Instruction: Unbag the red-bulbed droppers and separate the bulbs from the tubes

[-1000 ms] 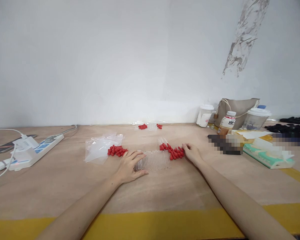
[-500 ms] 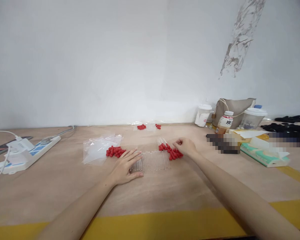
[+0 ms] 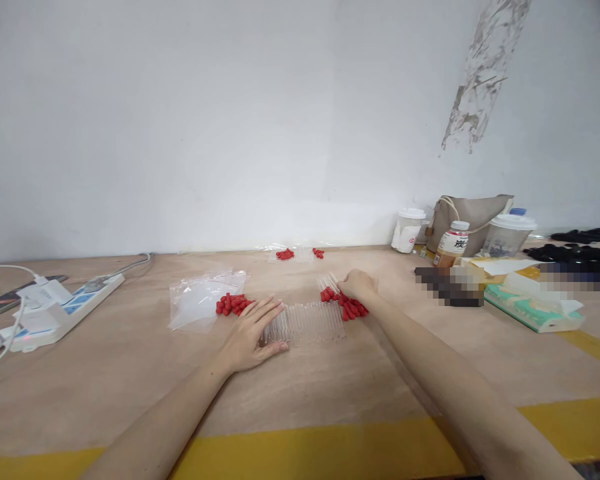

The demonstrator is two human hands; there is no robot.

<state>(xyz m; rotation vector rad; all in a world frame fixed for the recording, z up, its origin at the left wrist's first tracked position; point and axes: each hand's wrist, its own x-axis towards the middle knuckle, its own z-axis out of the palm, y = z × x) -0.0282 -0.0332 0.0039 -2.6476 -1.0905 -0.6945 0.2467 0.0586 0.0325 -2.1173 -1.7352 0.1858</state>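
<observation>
My left hand (image 3: pixel 255 328) lies flat with its fingers out, over the left end of a row of thin clear tubes (image 3: pixel 316 323) set side by side on the table. By its fingertips is a heap of small red rubber bulbs (image 3: pixel 233 304). My right hand (image 3: pixel 359 285) reaches to several thin whitish sticks (image 3: pixel 325 281) beyond the row, its fingers bent together at their right side. What is between those fingers is hidden. Beneath that hand lies a second heap of red bulbs (image 3: pixel 354 309).
Clear plastic bags (image 3: pixel 200 305) lie at left, beside a power strip (image 3: pixel 70 317). Small bags with red pieces (image 3: pixel 285 254) rest by the wall. At right stand a lidded cup (image 3: pixel 409 232), a drink bottle (image 3: pixel 451 247), a grey bag (image 3: pixel 473 223) and a green tissue pack (image 3: pixel 530 310).
My right hand has moved left, from beside the red bulbs to the whitish sticks. My left hand stays over the clear tubes. The view has shifted slightly.
</observation>
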